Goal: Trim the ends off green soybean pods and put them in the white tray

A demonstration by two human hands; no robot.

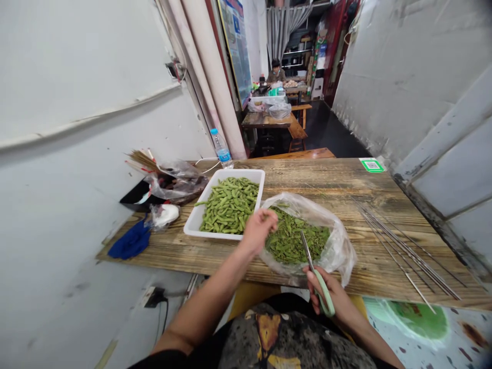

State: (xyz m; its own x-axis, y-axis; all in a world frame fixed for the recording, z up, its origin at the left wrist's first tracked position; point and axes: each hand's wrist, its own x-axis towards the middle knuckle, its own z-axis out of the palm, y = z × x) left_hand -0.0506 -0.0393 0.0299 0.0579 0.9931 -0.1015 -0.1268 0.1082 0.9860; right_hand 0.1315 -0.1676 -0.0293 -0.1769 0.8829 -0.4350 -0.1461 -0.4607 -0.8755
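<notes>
My right hand [323, 287] is wrapped round the pale green handles of a pair of scissors [324, 294]. Their metal blades point up and away, over an open clear plastic bag [340, 246] holding small green pod trimmings [292, 238]. My left hand [262, 228] is closed with curled fingers, between that bag and a white plastic tray [188, 225]; what is in the fingers, if anything, is hidden. Green edamame pods [230, 205] are heaped inside the tray.
Several long metal skewers [407, 251] lie on the wooden table [338, 179] at the right. A water bottle [222, 149], a blue cloth [130, 241] and a black container [134, 197] are on the left side. Another person [275, 74] sits at a far table.
</notes>
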